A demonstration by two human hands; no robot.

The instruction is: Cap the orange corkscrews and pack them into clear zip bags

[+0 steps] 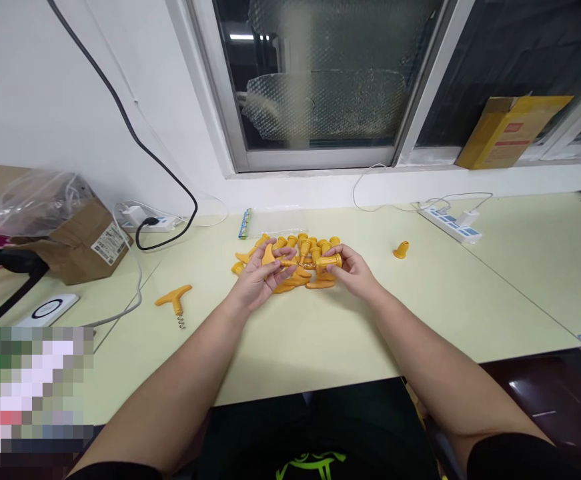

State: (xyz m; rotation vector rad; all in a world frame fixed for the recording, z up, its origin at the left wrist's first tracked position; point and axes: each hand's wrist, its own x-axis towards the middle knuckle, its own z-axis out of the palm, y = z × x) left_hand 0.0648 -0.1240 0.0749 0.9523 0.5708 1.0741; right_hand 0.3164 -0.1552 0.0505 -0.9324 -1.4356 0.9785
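Observation:
My left hand (257, 277) is closed on the yellow handle of a corkscrew (285, 263), whose metal spiral points right. In my right hand (353, 270) is a yellow ribbed plastic sleeve (329, 262), pinched between thumb and fingers. The spiral's tip lies close to the sleeve's left end; whether it enters cannot be made out. Behind and below both hands lies a pile of yellow sleeves (303, 241) and handles (320, 284), partly hidden by my fingers. A separate corkscrew (174, 300) lies to the left, its spiral bare. One loose sleeve (401, 250) is off to the right.
A clear plastic bag (275, 223) lies behind the pile. Power strips (450, 223) with cables stand along the wall. At left are a cardboard box (87, 233), a black cable (130, 127) and a white charging pad (49, 310). A yellow carton (513, 133) leans on the window.

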